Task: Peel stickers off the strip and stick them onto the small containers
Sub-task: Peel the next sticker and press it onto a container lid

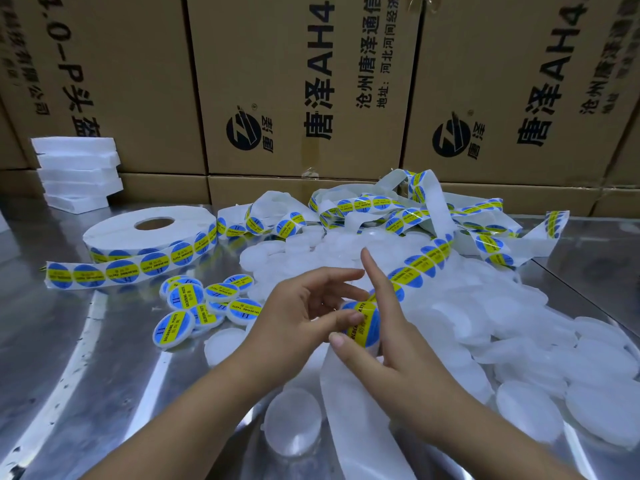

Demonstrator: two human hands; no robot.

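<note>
One small container (363, 336), its face bearing a sticker (369, 317), lies between both sets of fingers (332, 275): left hand (301, 313) pinches it, remaining fingers spread; right hand (398, 344), equally near, presses its thumb on the lower edge, index finger straight, strip (427, 258) running away beyond to the right.

Both bare forearms reach in from the bottom edge and meet in the middle. The left hand (294, 317) pinches a small container (365, 323) between its thumb and curled fingers, the thumb pressed on top. The right hand (401, 348) holds its index finger straight up, its thumb tip touching the container's near edge; its other fingers are hidden.
</note>
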